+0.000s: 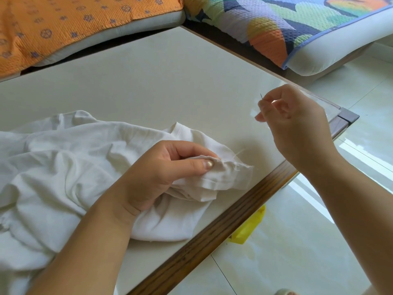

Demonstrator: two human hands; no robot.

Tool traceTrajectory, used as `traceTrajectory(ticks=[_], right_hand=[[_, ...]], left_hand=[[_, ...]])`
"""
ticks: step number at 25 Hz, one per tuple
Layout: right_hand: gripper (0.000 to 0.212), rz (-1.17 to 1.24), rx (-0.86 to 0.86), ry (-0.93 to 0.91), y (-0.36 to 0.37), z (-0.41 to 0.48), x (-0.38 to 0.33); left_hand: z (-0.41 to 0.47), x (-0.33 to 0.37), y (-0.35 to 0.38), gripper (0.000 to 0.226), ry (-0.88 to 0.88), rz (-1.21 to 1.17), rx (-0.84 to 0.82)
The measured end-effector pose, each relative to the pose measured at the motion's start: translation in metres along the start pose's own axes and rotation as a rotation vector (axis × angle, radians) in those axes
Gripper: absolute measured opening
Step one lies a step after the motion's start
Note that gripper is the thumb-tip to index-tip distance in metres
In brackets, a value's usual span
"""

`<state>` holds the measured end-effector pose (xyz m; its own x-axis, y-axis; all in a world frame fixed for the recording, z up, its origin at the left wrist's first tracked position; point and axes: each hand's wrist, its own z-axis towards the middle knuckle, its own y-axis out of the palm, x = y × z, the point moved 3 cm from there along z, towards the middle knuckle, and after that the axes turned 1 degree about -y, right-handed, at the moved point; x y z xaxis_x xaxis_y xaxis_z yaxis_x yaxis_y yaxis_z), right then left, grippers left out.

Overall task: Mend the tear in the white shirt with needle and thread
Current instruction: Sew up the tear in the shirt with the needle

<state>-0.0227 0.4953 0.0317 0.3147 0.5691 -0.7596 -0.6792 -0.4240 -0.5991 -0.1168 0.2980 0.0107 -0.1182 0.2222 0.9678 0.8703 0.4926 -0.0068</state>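
Centrally: white shirt (63,167) lies crumpled on table (148,81) | left hand (157,173) pinches a fold of its cloth | right hand (297,126), above the table edge, pinches needle (261,97) | thread (239,152) strands show beside the fold.

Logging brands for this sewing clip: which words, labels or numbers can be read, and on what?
No readable text anywhere.
The white shirt shows no label or print.
The orange cushion cover bears only blue motifs, no letters.
The yellow thing on the floor shows no print.
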Motion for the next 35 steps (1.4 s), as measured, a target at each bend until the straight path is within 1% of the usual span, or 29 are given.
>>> traceTrajectory(ticks=[2,5,6,8,10,12,15,18,26,31,35], right_hand=[[0.006,0.098,-0.046,-0.050,0.002,-0.012,-0.020],[0.005,-0.010,-0.140,-0.232,0.012,-0.037,-0.042],[0.004,-0.041,-0.193,-0.250,0.015,-0.043,-0.045],[0.005,-0.042,-0.292,-0.231,0.019,-0.049,-0.043],[0.010,-0.050,-0.333,-0.224,0.019,-0.049,-0.040],[0.013,-0.059,-0.344,-0.230,0.019,-0.048,-0.037],[0.008,-0.057,-0.328,-0.218,0.020,-0.044,-0.033],[0.006,-0.061,-0.303,-0.222,0.017,-0.039,-0.030],[0.013,0.008,-0.329,-0.208,0.013,-0.039,-0.030],[0.006,0.035,-0.313,-0.230,0.010,-0.039,-0.030],[0.005,0.010,-0.312,-0.239,0.010,-0.038,-0.029]], left_hand=[[0.001,0.000,0.002,0.012,0.008,-0.009,0.042],[0.002,0.002,0.003,0.020,0.019,-0.052,0.058],[0.003,0.002,0.003,0.021,0.019,-0.067,0.056],[0.003,0.002,0.003,0.023,0.015,-0.092,0.049],[0.004,0.002,0.002,0.023,0.010,-0.094,0.048],[0.006,0.001,0.000,0.026,0.000,-0.084,0.060],[0.005,0.000,-0.005,0.029,-0.013,-0.020,0.090],[0.004,-0.001,-0.007,0.020,-0.006,0.015,0.104],[0.004,0.001,-0.006,0.017,0.051,0.005,0.104],[0.003,0.005,-0.004,0.019,0.087,0.011,0.106],[0.004,0.005,-0.009,0.026,0.103,0.036,0.153]])
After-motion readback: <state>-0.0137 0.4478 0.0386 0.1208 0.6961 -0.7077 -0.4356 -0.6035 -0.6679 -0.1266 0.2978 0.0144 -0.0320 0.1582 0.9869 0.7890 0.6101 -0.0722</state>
